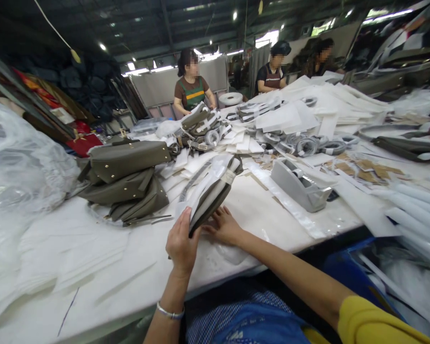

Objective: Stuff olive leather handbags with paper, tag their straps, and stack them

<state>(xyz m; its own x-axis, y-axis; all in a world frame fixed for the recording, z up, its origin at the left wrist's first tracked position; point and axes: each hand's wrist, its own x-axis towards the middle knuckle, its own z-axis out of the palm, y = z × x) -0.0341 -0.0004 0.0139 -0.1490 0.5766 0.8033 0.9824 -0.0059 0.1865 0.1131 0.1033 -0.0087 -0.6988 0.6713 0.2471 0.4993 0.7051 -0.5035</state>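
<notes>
Near the table's front edge, my left hand (182,241) is closed round the lower end of a strap bundle (215,191). Folded olive straps make up the bundle, with white wrapping along one side and a pale band round its upper end. It tilts up and away to the right. My right hand (227,227) is beside its lower right side, fingers spread and fingertips close to the straps; whether they touch cannot be made out. Clear plastic lies under my right wrist. Left of the bundle rests a stack of olive bags (128,162) with small brass studs.
A grey tape dispenser (301,184) stands to the right. Behind are coiled straps (304,145) and heaped white sheets (344,102). Clear plastic bags (24,157) pile up at left. A blue bin (347,260) sits below the right edge. Several people work across the table.
</notes>
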